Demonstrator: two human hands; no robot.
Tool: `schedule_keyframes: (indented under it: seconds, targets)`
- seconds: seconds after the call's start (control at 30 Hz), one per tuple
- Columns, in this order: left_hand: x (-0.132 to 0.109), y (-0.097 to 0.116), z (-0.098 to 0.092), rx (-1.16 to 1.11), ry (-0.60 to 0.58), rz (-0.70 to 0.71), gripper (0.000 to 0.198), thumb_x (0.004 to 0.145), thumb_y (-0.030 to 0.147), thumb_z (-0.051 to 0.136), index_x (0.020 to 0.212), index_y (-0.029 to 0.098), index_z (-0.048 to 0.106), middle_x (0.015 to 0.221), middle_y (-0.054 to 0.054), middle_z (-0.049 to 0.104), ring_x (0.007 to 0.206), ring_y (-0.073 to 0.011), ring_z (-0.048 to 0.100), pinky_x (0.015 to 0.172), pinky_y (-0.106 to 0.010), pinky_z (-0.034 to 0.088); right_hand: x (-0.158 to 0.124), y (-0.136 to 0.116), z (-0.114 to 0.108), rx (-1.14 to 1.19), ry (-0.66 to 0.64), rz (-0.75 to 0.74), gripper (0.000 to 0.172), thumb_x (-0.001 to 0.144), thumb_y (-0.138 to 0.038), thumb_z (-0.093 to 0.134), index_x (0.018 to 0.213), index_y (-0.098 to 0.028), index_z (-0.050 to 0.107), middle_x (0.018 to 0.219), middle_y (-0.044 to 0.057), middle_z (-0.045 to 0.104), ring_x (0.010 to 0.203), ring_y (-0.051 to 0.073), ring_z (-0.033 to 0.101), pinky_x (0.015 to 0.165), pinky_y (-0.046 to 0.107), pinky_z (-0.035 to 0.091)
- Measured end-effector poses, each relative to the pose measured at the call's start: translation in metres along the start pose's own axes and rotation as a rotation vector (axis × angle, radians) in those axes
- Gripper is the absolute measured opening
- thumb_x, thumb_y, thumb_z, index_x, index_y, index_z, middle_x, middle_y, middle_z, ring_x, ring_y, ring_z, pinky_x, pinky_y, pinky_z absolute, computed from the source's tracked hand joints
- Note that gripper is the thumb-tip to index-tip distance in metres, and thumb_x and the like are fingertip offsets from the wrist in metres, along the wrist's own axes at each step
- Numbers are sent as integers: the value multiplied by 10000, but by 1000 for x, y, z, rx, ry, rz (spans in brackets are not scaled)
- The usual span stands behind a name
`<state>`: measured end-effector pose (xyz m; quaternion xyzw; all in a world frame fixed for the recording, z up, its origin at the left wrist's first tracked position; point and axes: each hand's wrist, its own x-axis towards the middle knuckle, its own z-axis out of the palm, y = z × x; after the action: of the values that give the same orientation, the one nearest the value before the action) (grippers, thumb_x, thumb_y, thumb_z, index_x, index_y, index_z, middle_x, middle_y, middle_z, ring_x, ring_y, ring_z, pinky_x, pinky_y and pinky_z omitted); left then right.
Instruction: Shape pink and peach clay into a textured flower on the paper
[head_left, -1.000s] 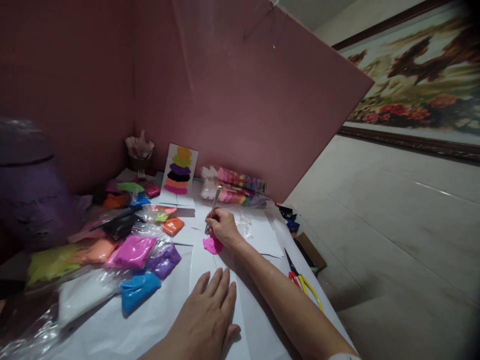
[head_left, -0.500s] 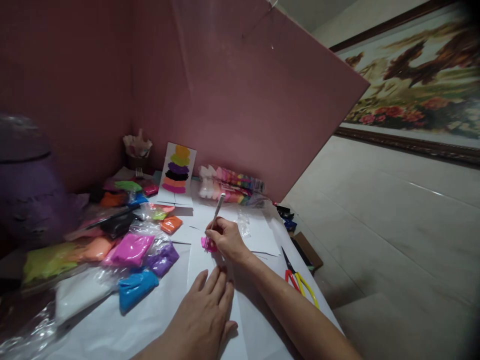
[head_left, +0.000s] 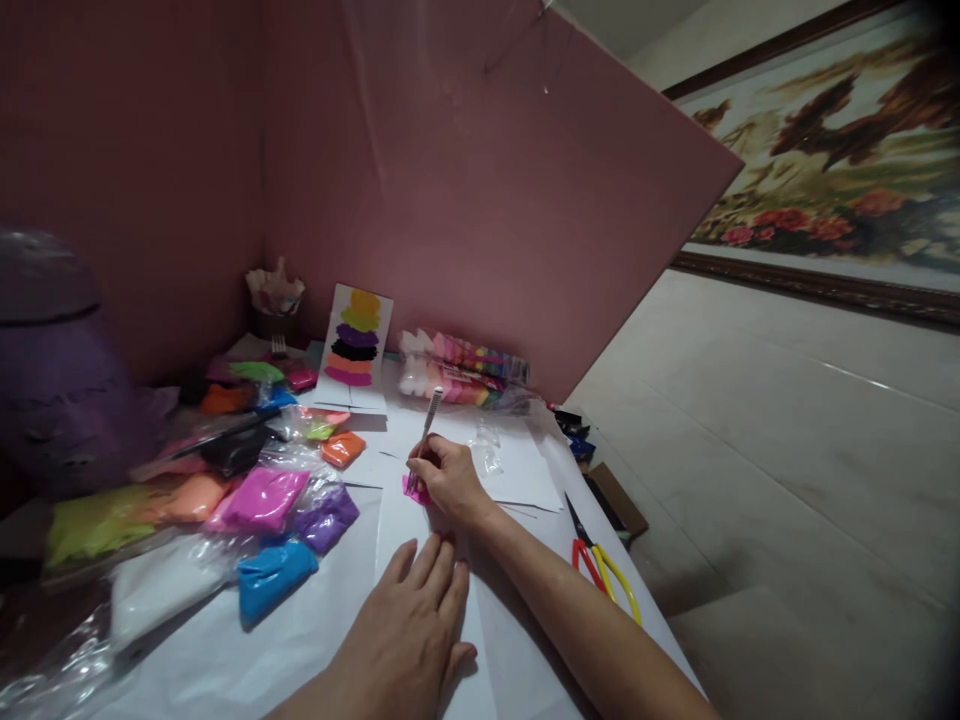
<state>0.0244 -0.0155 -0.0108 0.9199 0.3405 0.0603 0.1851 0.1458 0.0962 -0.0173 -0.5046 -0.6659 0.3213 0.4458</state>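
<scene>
My right hand (head_left: 450, 480) is closed around a metal fork (head_left: 426, 425), its handle pointing up and away. The fork's tines press into a small patch of pink clay (head_left: 412, 490) on a white sheet of paper (head_left: 420, 540). The hand covers most of the clay. My left hand (head_left: 409, 635) lies flat on the same paper nearer to me, fingers stretched out and holding nothing.
Several bags of coloured clay (head_left: 262, 500) lie at the left. A card with stacked colour patches (head_left: 356, 345) leans on the pink board (head_left: 487, 200). Packs of clay sticks (head_left: 465, 375) sit behind. Red and yellow scissors (head_left: 600, 565) rest near the table's right edge.
My right hand has shifted slightly toward me and to the left with the fork, covering more of the pink clay. My left hand has stayed flat on the paper.
</scene>
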Motion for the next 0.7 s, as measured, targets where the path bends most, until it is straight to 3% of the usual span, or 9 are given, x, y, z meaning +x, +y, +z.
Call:
schedule_keyframes:
  seconds: [0.4, 0.7]
  targets:
    - [1, 0, -3, 3, -27, -7, 604, 901, 344, 446, 1441, 79, 390, 1515, -228, 289, 1413, -368, 247, 1136, -569, 223, 13, -2, 3, -147, 79, -49, 98, 720, -135, 589, 641, -192, 580, 606, -27, 583, 585, 124, 540, 611, 233, 430]
    - [0, -2, -1, -13, -8, 5, 589, 894, 329, 482, 1427, 89, 417, 1513, -213, 294, 1406, -376, 260, 1128, -584, 237, 32, 4, 0, -59, 103, -33, 49, 727, -173, 572, 681, -185, 585, 546, -38, 546, 487, 115, 531, 507, 220, 429]
